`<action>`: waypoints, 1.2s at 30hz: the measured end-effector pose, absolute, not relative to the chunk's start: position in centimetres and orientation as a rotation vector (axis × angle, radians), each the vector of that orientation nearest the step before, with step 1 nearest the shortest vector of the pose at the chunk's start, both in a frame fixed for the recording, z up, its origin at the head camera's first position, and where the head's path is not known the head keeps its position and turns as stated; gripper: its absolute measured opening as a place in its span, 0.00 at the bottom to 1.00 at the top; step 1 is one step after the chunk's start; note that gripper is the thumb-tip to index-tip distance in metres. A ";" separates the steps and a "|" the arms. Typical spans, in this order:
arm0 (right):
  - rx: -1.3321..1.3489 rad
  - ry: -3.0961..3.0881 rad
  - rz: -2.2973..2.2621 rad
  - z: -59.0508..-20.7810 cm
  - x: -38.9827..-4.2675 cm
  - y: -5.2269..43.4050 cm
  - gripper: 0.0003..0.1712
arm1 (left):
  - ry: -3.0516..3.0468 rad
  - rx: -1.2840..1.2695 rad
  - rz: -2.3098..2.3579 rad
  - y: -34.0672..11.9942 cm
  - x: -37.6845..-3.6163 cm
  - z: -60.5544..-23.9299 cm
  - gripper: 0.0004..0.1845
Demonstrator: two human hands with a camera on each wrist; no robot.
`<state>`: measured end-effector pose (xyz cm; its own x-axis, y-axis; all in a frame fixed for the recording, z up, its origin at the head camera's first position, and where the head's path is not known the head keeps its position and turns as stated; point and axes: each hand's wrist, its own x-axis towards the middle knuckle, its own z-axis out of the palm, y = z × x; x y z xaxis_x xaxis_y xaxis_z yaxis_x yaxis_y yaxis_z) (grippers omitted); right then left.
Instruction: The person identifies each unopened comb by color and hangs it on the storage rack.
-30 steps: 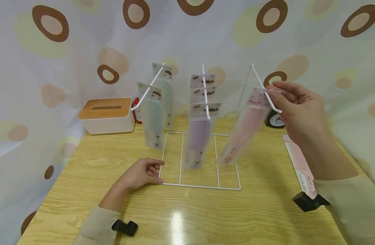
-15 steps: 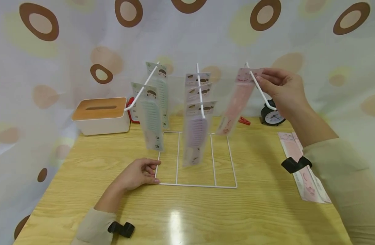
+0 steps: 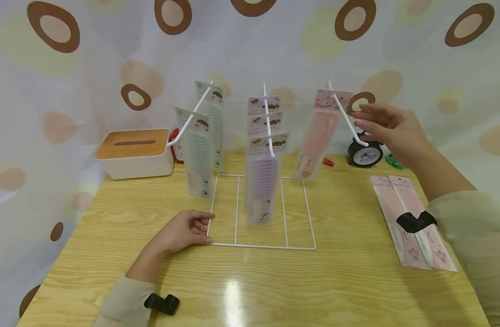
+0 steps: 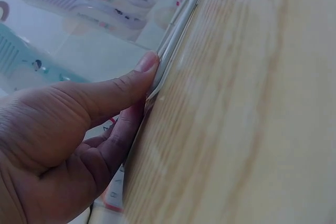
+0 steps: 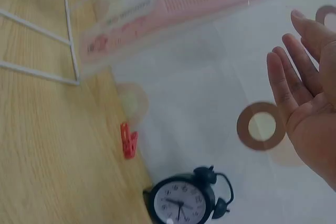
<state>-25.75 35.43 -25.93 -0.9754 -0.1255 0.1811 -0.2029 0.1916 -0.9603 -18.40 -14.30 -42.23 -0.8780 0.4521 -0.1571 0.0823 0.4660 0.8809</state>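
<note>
A white wire rack (image 3: 262,246) stands mid-table with three slanted prongs. My left hand (image 3: 203,229) grips its front-left corner; in the left wrist view the thumb (image 4: 131,80) presses the base wire (image 4: 181,24) with the fingers curled below. A pink comb pack (image 3: 319,136) hangs alone high on the right prong (image 3: 348,120). My right hand (image 3: 376,120) hovers open just right of that prong, touching nothing; its straight fingers (image 5: 302,77) show in the right wrist view beside the pink comb pack (image 5: 184,3). Green comb packs (image 3: 198,152) hang on the left prong, purple comb packs (image 3: 261,181) on the middle one.
Two more pink comb packs (image 3: 409,218) lie flat on the table at the right. A black alarm clock (image 3: 366,154) and a red clip (image 3: 326,161) sit behind the rack, a white tissue box (image 3: 133,152) with a wooden lid at the back left. A patterned curtain (image 3: 250,41) closes the back.
My right hand slid the pink comb pack up the right prong to its far end, then let go and opened. The left hand stayed on the rack's corner.
</note>
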 end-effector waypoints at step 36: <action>0.299 -3.111 0.947 -40.8 -26.0 48.3 0.39 | 2.337 0.448 1.401 -14.1 -18.3 -42.0 0.34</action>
